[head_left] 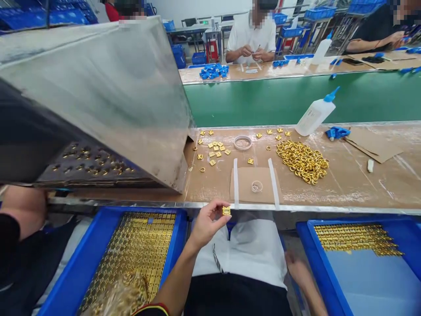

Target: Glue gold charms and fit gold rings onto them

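Note:
My left hand (208, 223) is raised in front of the table's near edge, thumb and fingers pinching a small square gold piece (226, 211) with a framed centre. Low beside my right thigh hangs my right hand (296, 267), slightly blurred; its fingers are partly hidden, and I cannot make out anything in it. Beyond the left hand, a cardboard pad (250, 182) is taped to the table with two white strips. A small clear round dish (257, 186) rests on that pad. Similar square gold pieces (215, 148) lie scattered to the left, and gold rings (302, 161) are heaped to the right.
A large metal hood (131, 96) stands at left. Blue trays of gold pieces flank my lap, one left (70, 267) and one right (324, 259). On the table are a tape roll (242, 142) and a white bottle (315, 116). Across the green belt (256, 98), co-workers sit.

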Demonstrator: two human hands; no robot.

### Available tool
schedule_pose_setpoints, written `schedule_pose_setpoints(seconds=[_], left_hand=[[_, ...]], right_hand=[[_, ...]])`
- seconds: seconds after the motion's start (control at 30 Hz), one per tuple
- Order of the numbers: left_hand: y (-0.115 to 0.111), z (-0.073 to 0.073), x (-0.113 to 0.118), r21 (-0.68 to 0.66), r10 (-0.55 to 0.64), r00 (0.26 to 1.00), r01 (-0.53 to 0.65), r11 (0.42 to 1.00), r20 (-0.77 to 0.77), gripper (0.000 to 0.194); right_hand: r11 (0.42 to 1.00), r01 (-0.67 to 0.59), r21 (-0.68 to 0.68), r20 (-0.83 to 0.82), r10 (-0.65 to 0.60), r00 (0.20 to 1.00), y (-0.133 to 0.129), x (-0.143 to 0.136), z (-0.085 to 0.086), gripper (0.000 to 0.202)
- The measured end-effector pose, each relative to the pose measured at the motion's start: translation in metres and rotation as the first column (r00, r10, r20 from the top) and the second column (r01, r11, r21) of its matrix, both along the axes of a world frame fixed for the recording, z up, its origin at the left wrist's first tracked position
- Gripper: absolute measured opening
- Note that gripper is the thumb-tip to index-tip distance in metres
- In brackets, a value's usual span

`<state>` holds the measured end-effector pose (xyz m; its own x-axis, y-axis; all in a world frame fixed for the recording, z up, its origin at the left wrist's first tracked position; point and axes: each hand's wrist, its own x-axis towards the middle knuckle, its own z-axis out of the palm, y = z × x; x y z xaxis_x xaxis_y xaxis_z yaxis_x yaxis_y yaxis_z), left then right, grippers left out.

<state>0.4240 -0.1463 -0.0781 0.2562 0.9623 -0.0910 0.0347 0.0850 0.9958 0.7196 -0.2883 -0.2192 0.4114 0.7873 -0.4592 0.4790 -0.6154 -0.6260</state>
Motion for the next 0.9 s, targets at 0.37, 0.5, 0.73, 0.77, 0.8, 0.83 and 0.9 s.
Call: schedule_pose_setpoints(seconds=[0.37, 0.5, 0.73, 0.77, 0.8, 0.83, 0.9], left_hand=[[-0.022, 0.021, 0.005, 0.248, -0.257, 0.966, 0.253, 0.935, -0.018, 0.03], [-0.015, 0.021, 0.008, 0.331, -0.302, 0.953, 0.285, 0.9, 0.0, 0.022], [-0.001, 0.012, 0.021, 0.269, -0.278, 0.96, 0.279, 0.922, -0.042, 0.027], [0.002, 0.011, 0.022, 0.27, -0.274, 0.96, 0.278, 0.922, -0.054, 0.028], [0.005, 0.01, 0.022, 0.274, -0.272, 0.96, 0.28, 0.92, -0.068, 0.028], [0.007, 0.01, 0.023, 0.278, -0.27, 0.959, 0.283, 0.918, -0.082, 0.029], [0.012, 0.009, 0.024, 0.288, -0.268, 0.958, 0.287, 0.914, -0.105, 0.03]], right_hand=[[0.777, -0.144, 0.612, -0.425, 0.478, 0.769, 0.075, -0.113, 0.168, 0.047], [0.815, -0.11, 0.568, -0.521, 0.46, 0.719, 0.079, -0.115, 0.171, 0.047], [0.855, -0.059, 0.515, -0.566, 0.391, 0.725, 0.093, -0.109, 0.164, 0.047], [0.859, -0.056, 0.509, -0.573, 0.387, 0.723, 0.096, -0.109, 0.162, 0.048], [0.861, -0.055, 0.506, -0.578, 0.386, 0.719, 0.1, -0.107, 0.16, 0.048], [0.86, -0.057, 0.506, -0.581, 0.389, 0.715, 0.104, -0.106, 0.159, 0.048], [0.854, -0.067, 0.515, -0.575, 0.403, 0.712, 0.111, -0.104, 0.155, 0.049]])
